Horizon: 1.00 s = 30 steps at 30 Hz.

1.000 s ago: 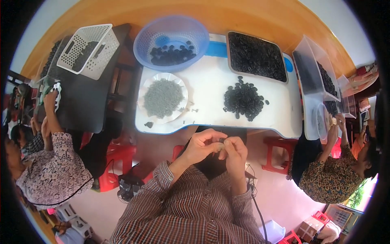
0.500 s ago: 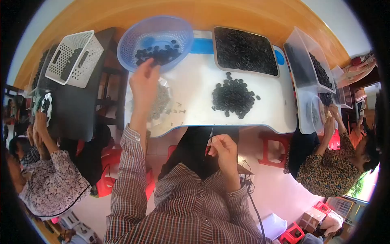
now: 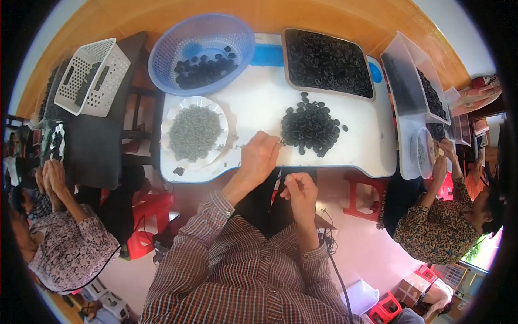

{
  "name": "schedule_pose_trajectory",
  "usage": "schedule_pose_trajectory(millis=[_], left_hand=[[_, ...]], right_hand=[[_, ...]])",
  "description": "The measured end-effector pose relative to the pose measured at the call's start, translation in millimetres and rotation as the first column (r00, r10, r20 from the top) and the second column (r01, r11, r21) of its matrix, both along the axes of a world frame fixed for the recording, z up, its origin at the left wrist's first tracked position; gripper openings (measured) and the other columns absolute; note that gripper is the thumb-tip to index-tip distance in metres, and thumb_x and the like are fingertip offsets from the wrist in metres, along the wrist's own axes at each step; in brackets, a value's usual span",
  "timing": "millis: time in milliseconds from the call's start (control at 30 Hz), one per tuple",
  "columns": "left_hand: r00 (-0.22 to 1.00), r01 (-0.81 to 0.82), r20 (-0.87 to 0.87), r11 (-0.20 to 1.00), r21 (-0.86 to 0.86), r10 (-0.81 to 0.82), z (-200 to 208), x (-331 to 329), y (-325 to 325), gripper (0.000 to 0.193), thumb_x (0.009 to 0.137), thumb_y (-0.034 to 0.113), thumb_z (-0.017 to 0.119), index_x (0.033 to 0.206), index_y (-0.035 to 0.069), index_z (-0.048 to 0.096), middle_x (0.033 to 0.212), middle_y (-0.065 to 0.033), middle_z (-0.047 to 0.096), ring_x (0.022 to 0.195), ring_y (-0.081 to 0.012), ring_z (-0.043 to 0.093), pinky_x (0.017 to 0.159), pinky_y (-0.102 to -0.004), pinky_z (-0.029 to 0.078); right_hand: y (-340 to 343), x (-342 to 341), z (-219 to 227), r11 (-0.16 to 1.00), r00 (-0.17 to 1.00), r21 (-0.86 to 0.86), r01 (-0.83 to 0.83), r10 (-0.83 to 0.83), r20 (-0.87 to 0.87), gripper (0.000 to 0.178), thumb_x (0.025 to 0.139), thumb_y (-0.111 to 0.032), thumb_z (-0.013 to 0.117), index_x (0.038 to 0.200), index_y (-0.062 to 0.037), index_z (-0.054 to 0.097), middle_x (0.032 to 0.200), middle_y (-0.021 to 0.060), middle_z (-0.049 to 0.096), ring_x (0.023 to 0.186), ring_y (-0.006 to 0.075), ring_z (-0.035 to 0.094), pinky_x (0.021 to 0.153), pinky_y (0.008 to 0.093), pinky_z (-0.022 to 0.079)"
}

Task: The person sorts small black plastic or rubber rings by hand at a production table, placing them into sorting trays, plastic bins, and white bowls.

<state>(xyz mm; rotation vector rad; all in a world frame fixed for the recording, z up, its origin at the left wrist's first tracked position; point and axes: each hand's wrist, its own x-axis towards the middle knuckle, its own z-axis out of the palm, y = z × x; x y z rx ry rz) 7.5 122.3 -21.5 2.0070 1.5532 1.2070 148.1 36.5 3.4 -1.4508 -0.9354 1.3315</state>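
Note:
My left hand [image 3: 260, 157] reaches over the white table's near edge, fingertips pinched at the left side of a pile of small black oval pieces [image 3: 312, 128]. Whatever lies between those fingertips is too small to make out. Below the table edge, in front of my lap, my right hand [image 3: 300, 197] is closed in a pinch; what it grips is hidden. Left of the pile, a white fluted plate [image 3: 222, 141] bears many small greyish pieces. Behind it stands a blue perforated basket [image 3: 156, 65] with black pieces inside.
A tray [image 3: 290, 81] full of black pieces lies at the back right. Clear bins [image 3: 413, 102] stand farther right. On the dark table [image 3: 102, 148] at left is a white perforated basket [image 3: 110, 81]. Co-workers sit on both sides. A cable [image 3: 340, 281] hangs by my right arm.
My left hand has moved from the blue basket to the right and nearer, to the black pile. The plate is now uncovered. The thin tool seen at my right hand no longer shows clearly.

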Motion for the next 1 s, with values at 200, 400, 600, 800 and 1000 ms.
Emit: schedule_pose_trajectory(millis=[200,400,600,800,1000], left_hand=[[0.989,-0.042,-0.144,0.998,-0.051,0.034,-4.4,23.6,-0.1,0.014,0.077,0.014,0.067,0.085,0.005,0.062,0.079,-0.0107,0.049,0.074,-0.0292,0.056,0.062,-0.0403,0.048],[0.984,-0.05,-0.173,0.994,-0.098,0.033,-0.4,22.8,-4.0,0.013,0.076,0.015,0.069,0.082,0.005,0.063,0.081,-0.0107,0.05,0.076,-0.0287,0.057,0.064,-0.0396,0.048],[0.992,-0.027,-0.129,0.974,-0.225,-0.002,1.8,14.9,-10.9,0.012,0.076,0.014,0.069,0.08,0.005,0.061,0.083,-0.0115,0.051,0.08,-0.0307,0.058,0.066,-0.0412,0.048],[0.998,0.015,-0.051,0.964,-0.265,-0.03,0.4,8.3,-14.3,0.013,0.077,0.013,0.069,0.081,0.005,0.06,0.082,-0.011,0.054,0.076,-0.0302,0.059,0.064,-0.0413,0.048],[0.717,0.347,0.684,0.781,-0.52,0.137,2.0,-0.5,-38.4,0.012,0.083,0.009,0.069,0.09,0.002,0.063,0.073,-0.0037,0.062,0.06,-0.0103,0.054,0.053,-0.0251,0.044]], right_hand=[[-1.0,5.9,-4.1,1.0,0.999,-0.022,0.014,-0.013,0.033,0.014,0.093,-0.015,0.059,0.091,-0.0016,0.058,0.073,0.0021,0.059,0.057,0.0081,0.056,0.052,0.0201,0.043],[2.7,9.1,-10.3,0.998,0.988,0.052,0.043,-0.05,0.144,0.011,0.093,-0.01,0.057,0.091,0.0004,0.057,0.069,0.0031,0.06,0.056,0.0079,0.058,0.051,0.0211,0.046],[6.7,9.6,-15.9,0.994,0.983,0.097,0.052,-0.068,0.17,0.012,0.092,-0.014,0.059,0.092,-0.0018,0.058,0.069,0.0022,0.059,0.056,0.008,0.057,0.051,0.0201,0.044],[7.3,2.3,-19.0,0.997,0.984,0.069,0.036,-0.047,0.171,0.011,0.092,-0.009,0.059,0.091,0.0012,0.057,0.069,0.0027,0.059,0.055,0.0077,0.056,0.051,0.0215,0.047],[11.7,-4.8,0.4,0.994,0.999,0.096,0.043,-0.042,-0.009,0.013,0.094,-0.011,0.058,0.099,0.0014,0.059,0.073,0.002,0.06,0.057,0.0074,0.057,0.052,0.0201,0.046]])
